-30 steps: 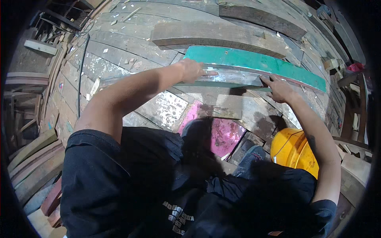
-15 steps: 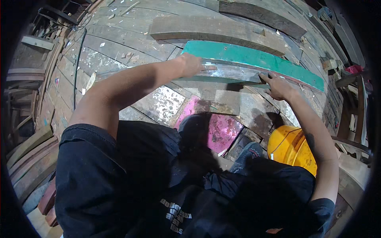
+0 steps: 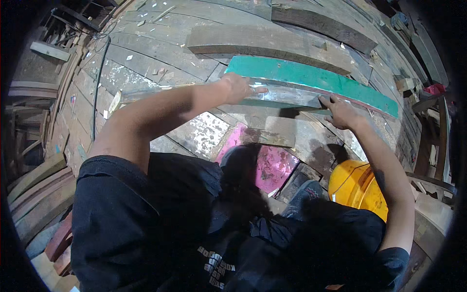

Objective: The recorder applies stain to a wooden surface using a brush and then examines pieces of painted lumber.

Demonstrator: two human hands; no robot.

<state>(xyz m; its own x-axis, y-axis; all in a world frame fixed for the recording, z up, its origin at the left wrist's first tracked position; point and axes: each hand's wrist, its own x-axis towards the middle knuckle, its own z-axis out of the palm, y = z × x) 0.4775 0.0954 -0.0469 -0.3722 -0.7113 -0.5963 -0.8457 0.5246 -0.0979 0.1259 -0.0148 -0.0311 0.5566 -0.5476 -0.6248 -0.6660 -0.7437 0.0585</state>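
A long, worn wooden beam with a shiny pale upper face lies crosswise in front of me, along the near edge of a green-painted board. My left hand is closed over its middle, with the index finger stretched along the top face. Near the beam's right end, my right hand grips it, thumb on the near side and fingers over the top. The beam's left end shows beyond my left forearm, which covers part of its length. The palm sides of both hands are hidden.
Past the green board lie a thick brown timber and a darker timber. A yellow bucket stands by my right leg. A pink patch and a short wood block lie near my shoes. Curved timbers are stacked at left.
The scene sits slightly lower in the picture. Both hands keep practically the same hold on the beam, and it has not visibly moved against the green board.
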